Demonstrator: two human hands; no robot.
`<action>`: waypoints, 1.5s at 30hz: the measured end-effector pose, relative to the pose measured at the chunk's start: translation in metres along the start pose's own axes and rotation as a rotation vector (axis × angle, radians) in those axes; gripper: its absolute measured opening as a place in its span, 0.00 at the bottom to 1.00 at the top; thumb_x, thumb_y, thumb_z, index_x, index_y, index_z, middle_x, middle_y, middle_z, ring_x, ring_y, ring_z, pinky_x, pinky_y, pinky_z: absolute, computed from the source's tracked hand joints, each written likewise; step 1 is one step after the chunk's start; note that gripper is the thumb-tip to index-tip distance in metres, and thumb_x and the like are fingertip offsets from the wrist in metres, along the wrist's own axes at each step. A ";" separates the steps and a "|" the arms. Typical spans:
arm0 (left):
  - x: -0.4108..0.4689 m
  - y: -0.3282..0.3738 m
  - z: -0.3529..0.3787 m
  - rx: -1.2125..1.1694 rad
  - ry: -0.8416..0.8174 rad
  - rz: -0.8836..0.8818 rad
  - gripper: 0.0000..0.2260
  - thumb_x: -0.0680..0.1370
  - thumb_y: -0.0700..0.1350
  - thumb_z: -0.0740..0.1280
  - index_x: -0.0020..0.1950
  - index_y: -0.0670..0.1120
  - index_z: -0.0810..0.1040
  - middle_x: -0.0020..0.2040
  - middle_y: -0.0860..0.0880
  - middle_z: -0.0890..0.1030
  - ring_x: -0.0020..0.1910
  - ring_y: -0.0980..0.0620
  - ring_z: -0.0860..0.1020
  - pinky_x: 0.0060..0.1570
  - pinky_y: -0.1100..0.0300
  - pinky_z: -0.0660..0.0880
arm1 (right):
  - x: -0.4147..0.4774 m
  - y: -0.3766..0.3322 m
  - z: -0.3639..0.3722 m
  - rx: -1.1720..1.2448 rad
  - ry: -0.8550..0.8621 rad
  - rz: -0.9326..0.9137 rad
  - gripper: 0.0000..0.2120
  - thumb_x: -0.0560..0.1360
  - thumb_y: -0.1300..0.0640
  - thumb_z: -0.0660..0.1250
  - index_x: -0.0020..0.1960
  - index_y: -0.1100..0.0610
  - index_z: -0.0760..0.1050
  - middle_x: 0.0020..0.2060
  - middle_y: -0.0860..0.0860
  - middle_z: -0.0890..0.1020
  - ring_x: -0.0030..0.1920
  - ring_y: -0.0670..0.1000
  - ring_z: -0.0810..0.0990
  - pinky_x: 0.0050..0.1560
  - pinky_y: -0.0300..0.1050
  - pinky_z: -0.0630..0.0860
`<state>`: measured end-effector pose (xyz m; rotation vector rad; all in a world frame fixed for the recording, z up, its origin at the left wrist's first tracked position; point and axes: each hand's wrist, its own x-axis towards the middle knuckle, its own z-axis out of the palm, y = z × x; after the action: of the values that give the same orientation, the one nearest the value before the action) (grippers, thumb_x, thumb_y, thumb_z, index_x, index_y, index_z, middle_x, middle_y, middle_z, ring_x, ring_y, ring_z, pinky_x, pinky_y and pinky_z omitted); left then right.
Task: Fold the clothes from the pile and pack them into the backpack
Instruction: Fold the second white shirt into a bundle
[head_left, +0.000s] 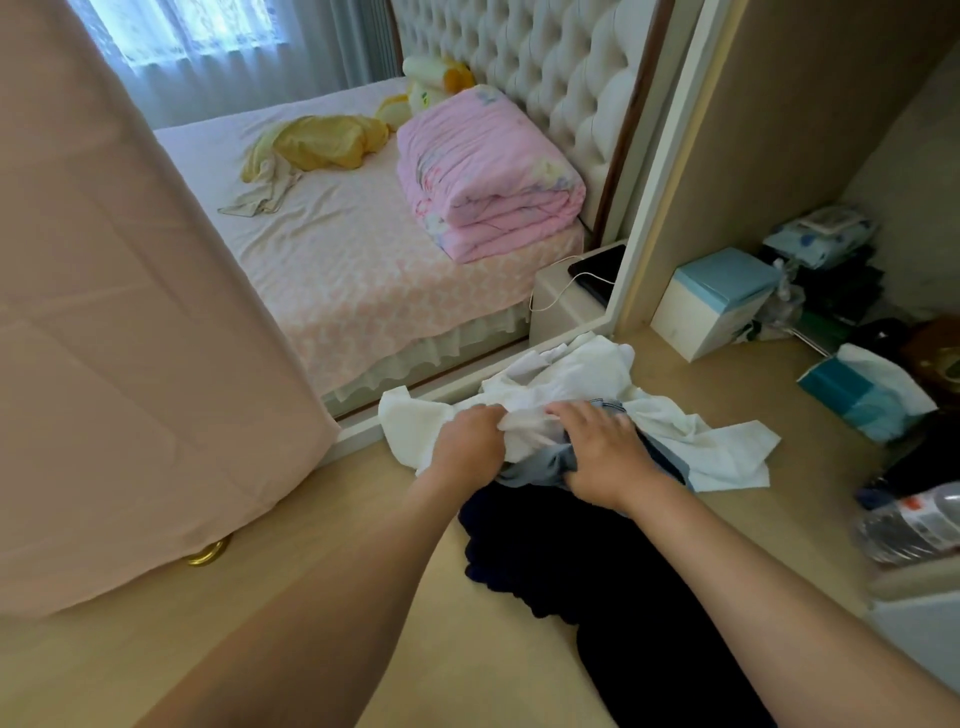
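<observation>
two hands work at the pile of clothes (566, 379) in the middle of the frame, heaped on a pale wooden surface (363, 571). the left hand (467, 444) bunches a white garment (524, 428) in curled fingers. the right hand (597, 447), just right of it, curls over the same white garment, thumb tucked against a grey garment (540, 465). dark navy fabric (519, 551) lies below them, toward bottom centre. at right sit a teal tissue box (857, 400), a white and blue box (711, 306) and a plastic bottle (914, 519). upper centre, a folded pink quilt (483, 171) rests on a bed (337, 270).
</observation>
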<state>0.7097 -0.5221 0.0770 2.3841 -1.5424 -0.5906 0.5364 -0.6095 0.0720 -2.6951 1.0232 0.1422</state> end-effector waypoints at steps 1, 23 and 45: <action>-0.004 -0.003 -0.007 -0.091 0.129 0.036 0.12 0.78 0.38 0.57 0.57 0.44 0.77 0.53 0.46 0.76 0.53 0.45 0.74 0.47 0.56 0.69 | 0.001 -0.001 -0.004 -0.060 -0.023 0.067 0.44 0.68 0.53 0.69 0.76 0.45 0.48 0.70 0.52 0.63 0.71 0.56 0.63 0.69 0.56 0.60; -0.160 -0.103 -0.111 -0.163 -0.264 0.021 0.27 0.73 0.46 0.68 0.71 0.60 0.68 0.67 0.55 0.72 0.61 0.54 0.72 0.59 0.60 0.69 | -0.030 -0.171 -0.021 0.218 -0.157 -0.344 0.10 0.73 0.50 0.66 0.53 0.51 0.78 0.50 0.51 0.80 0.50 0.56 0.77 0.51 0.50 0.73; -0.203 -0.138 -0.066 -0.501 0.189 0.089 0.14 0.79 0.45 0.60 0.58 0.59 0.80 0.56 0.60 0.82 0.56 0.58 0.79 0.58 0.56 0.75 | -0.028 -0.208 0.009 0.415 0.120 -0.258 0.34 0.69 0.50 0.73 0.71 0.46 0.64 0.68 0.49 0.66 0.68 0.54 0.66 0.67 0.53 0.66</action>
<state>0.7787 -0.2814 0.1209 1.9243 -1.2360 -0.6245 0.6538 -0.4391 0.1100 -2.4402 0.6371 -0.2549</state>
